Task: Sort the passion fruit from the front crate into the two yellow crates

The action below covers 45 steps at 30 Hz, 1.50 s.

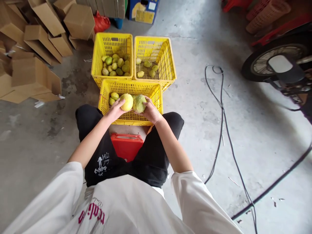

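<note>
My left hand point(116, 110) is closed round a smooth yellow melon-like fruit point(127, 102). Beside it, my right hand point(151, 112) grips a greener, rougher fruit point(139, 104). Both are held side by side above the near yellow crate point(131, 122), between my knees. A few more yellow-green fruits point(114, 96) lie in the left end of that crate, partly hidden by my left hand. Behind stand two more yellow crates: the left one point(94, 65) holds many fruits point(119, 63), and the right one point(172, 65) has several fruits point(147, 64) on its bottom.
A red plastic stool point(126, 148) is under me. Cardboard boxes point(36, 71) pile up at the left. A black cable point(222, 107) loops over the concrete floor on the right, near a motorbike wheel point(275, 60). A blue printed box point(143, 11) stands at the back.
</note>
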Each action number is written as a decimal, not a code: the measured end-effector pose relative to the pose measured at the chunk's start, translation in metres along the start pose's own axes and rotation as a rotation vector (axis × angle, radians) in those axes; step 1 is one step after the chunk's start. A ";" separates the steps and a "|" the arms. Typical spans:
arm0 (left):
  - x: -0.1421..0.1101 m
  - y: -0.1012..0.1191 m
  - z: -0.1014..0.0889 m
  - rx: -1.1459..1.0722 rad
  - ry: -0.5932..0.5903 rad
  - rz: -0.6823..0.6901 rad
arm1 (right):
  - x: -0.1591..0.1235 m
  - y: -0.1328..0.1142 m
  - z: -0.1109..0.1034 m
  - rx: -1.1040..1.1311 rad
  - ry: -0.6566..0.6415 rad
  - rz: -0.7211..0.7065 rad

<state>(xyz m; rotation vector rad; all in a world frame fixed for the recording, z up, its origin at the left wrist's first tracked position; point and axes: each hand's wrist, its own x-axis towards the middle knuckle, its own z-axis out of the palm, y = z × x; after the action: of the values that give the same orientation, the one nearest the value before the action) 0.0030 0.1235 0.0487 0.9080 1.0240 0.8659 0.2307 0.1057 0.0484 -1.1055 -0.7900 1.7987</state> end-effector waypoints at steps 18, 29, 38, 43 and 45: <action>-0.003 -0.008 0.009 -0.288 0.066 -0.081 | 0.006 0.008 0.010 0.209 0.043 -0.009; -0.004 0.002 0.010 -0.351 0.133 -0.001 | 0.008 0.007 0.002 0.193 -0.028 -0.033; -0.009 0.005 0.011 -0.389 0.110 -0.037 | 0.005 0.014 0.013 0.156 -0.053 -0.025; -0.012 0.010 0.015 -0.402 0.128 -0.125 | 0.003 0.017 0.015 0.180 0.025 0.016; -0.013 0.013 0.017 -0.437 0.144 -0.129 | 0.004 0.017 0.016 0.183 0.035 0.009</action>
<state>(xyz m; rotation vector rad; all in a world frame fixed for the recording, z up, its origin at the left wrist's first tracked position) 0.0137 0.1135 0.0691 0.4109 0.9533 1.0057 0.2096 0.1009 0.0390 -1.0188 -0.5881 1.8150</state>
